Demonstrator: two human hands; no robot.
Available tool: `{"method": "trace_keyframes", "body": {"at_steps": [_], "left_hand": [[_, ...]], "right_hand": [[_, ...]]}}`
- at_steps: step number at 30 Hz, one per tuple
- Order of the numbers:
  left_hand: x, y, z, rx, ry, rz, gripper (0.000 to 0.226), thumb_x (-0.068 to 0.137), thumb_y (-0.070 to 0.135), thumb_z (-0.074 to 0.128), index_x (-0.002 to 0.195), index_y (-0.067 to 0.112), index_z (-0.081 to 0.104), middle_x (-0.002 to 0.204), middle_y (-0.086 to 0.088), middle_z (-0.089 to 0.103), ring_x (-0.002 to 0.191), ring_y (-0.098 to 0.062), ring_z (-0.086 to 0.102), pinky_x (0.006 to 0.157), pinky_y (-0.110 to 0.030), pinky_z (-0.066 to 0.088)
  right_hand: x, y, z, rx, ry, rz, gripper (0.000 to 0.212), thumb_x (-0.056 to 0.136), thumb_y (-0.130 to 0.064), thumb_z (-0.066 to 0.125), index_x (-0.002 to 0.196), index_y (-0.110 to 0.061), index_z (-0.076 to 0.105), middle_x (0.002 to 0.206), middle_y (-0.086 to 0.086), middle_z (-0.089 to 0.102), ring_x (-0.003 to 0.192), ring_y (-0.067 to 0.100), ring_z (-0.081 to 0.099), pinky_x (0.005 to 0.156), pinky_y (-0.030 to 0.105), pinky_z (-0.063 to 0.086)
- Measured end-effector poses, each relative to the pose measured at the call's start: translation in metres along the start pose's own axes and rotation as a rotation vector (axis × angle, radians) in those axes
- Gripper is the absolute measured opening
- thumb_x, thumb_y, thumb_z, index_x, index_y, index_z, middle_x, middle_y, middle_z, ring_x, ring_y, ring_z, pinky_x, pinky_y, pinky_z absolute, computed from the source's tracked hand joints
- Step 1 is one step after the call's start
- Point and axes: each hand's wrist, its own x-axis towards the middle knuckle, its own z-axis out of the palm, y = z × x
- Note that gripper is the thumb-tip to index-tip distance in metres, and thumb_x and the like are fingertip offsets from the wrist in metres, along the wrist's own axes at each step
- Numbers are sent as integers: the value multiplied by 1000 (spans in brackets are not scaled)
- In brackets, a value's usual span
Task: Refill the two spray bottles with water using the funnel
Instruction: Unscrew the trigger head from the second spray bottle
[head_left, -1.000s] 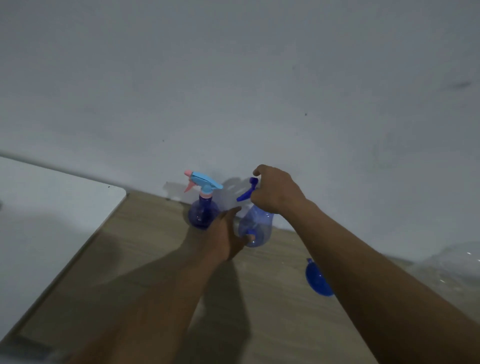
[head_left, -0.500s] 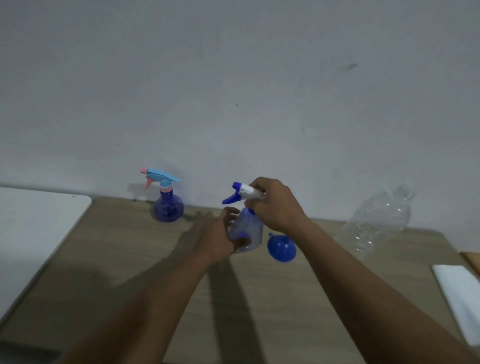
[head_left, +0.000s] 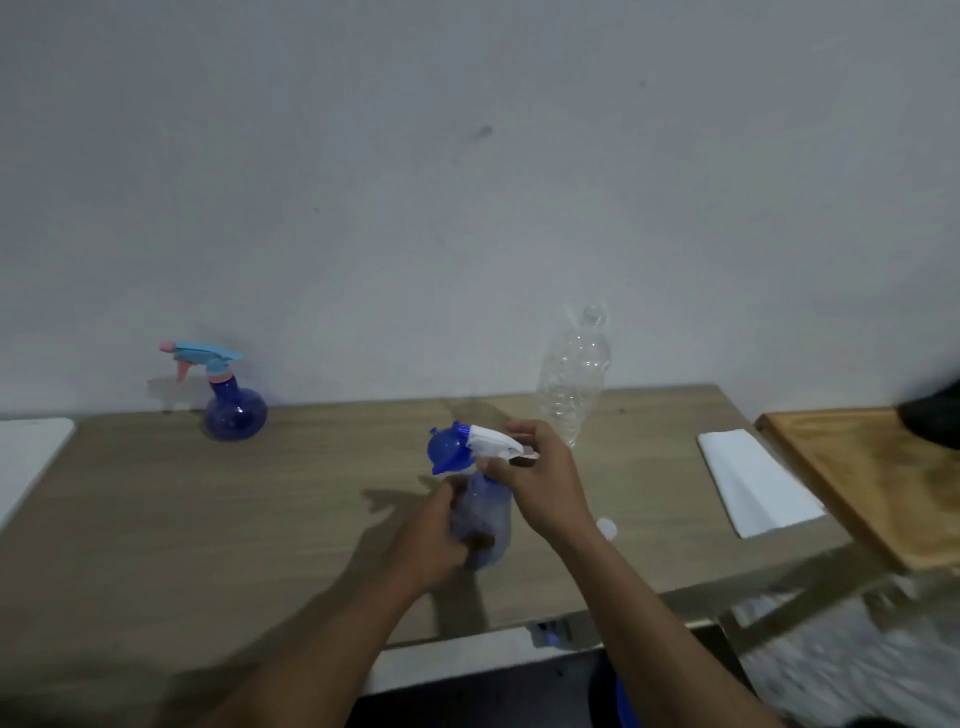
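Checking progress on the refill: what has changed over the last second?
The left hand on its body and right hand on its sprayer head have drawn the spray bottle from the wall toward the person. Grips unchanged; the pink-nozzled bottle, funnel and clear bottle stayed put.

We find the table filling the lower half of the frame, with the wall behind it. At centre, the near spray bottle sits between our hands: the left hand grips its body from the left, and the right hand holds its sprayer head from the right. The funnel shows just left of that head, partly behind it. The far spray bottle stands at the left, by the wall. The plastic bottle stands behind our right hand, and a small cap lies on the table just right of the wrist. Further right lies a folded sheet, then a board. A slab meets the table at the left edge.
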Motion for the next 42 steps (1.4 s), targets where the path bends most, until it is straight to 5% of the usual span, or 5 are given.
{"method": "trace_keyframes", "body": {"at_steps": [14, 21, 29, 33, 42], "left_hand": [[-11, -12, 15, -95, 52, -74, 54, 82, 3, 73, 128, 26, 56, 111, 12, 68, 98, -5, 69, 77, -22, 58], [-10, -7, 15, -164, 106, -59, 38, 92, 9, 69, 103, 45, 69, 94, -1, 75, 86, -22, 72, 74, -50, 59], [-12, -11, 10, -2, 127, -7, 57, 84, 12, 74, 135, 29, 55, 121, 15, 65, 109, -2, 62, 95, -24, 51], [-12, -13, 10, -98, 124, 2, 48, 84, -6, 69, 114, 32, 64, 103, 9, 73, 94, -7, 70, 73, -15, 55], [-7, -18, 2, -128, 98, -19, 56, 79, -8, 75, 122, 26, 60, 105, 7, 72, 95, -5, 70, 76, -20, 57]], "right_hand": [[-25, 35, 41, 135, 168, -21, 17, 85, -17, 74, 99, -24, 67, 92, -12, 72, 90, -6, 63, 72, 15, 50], [-23, 44, 39, 134, 31, -82, 23, 91, -17, 63, 114, -21, 65, 99, -15, 71, 94, 1, 66, 78, 21, 52], [-18, 49, 39, 196, -22, -109, 19, 94, -16, 66, 111, -22, 62, 104, -11, 70, 102, 10, 67, 90, 34, 56], [-21, 49, 43, 215, 20, -57, 39, 87, -21, 77, 118, -27, 54, 112, -17, 67, 105, -3, 63, 80, 14, 52], [-13, 48, 46, 186, -49, -84, 41, 88, -22, 76, 122, -29, 54, 113, -14, 68, 105, 2, 65, 81, 20, 54]]}}
